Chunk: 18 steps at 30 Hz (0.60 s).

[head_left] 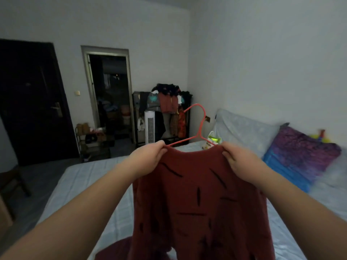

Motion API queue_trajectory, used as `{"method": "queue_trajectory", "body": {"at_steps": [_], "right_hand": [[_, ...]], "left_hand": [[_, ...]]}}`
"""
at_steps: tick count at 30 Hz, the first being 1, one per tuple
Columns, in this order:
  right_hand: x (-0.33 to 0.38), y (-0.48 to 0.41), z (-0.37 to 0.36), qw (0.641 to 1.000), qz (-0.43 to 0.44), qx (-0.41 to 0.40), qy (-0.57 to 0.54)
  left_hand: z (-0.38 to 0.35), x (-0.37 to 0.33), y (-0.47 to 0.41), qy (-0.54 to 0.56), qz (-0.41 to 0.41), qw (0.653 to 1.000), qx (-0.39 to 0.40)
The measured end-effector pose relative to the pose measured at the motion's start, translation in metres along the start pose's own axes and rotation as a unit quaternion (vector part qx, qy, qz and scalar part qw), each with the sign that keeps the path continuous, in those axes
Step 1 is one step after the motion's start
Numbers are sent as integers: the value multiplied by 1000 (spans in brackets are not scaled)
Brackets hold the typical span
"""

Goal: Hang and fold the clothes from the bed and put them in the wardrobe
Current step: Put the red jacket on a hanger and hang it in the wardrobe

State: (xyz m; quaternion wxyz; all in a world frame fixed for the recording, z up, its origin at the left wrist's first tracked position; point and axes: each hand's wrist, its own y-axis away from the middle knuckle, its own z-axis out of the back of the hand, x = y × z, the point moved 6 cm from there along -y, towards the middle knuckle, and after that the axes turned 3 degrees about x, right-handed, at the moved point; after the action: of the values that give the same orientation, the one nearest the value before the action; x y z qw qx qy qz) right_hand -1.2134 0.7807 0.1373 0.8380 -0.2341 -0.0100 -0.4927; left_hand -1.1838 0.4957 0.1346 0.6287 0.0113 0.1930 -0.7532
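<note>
A dark red sweater [199,199] with black dash marks hangs in front of me over the bed [97,184]. A red wire hanger [199,126] sticks out of its neckline, hook tilted up and left. My left hand [148,158] grips the sweater's left shoulder together with the hanger's arm. My right hand [240,162] grips the right shoulder. The sweater's lower part trails down toward the bed at the frame's bottom. The open clothes rack [165,113], holding several hung garments, stands against the far wall.
A purple and blue pillow [298,154] lies at the bed's right. A plastic bag [211,140] sits behind the sweater. A white tower fan [149,126] stands by the rack, a shoe rack [93,141] near the dark door [32,102], beside an open doorway [110,94].
</note>
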Motion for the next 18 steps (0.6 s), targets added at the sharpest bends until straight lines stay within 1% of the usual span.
{"method": "queue_trajectory", "body": {"at_steps": [4,6,8,11,14,18], "right_hand": [[16,-14,30,998,67,-17,0],[23,-20,47,994,95,-50,10],[23,-30,63,990,110,-85,22],[10,-48,80,988,108,-112,24],[5,-67,87,988,121,-99,-1],[34,-88,77,984,158,-81,-29]], "left_hand": [[36,-60,-13,-27,-59,997,-33],[54,-79,-17,-34,-68,995,-63],[73,-83,-20,-32,-60,994,-90],[102,-75,-19,-37,-44,989,-137],[126,-71,-11,-44,-39,983,-175],[151,-72,10,-79,-24,977,-198]]}}
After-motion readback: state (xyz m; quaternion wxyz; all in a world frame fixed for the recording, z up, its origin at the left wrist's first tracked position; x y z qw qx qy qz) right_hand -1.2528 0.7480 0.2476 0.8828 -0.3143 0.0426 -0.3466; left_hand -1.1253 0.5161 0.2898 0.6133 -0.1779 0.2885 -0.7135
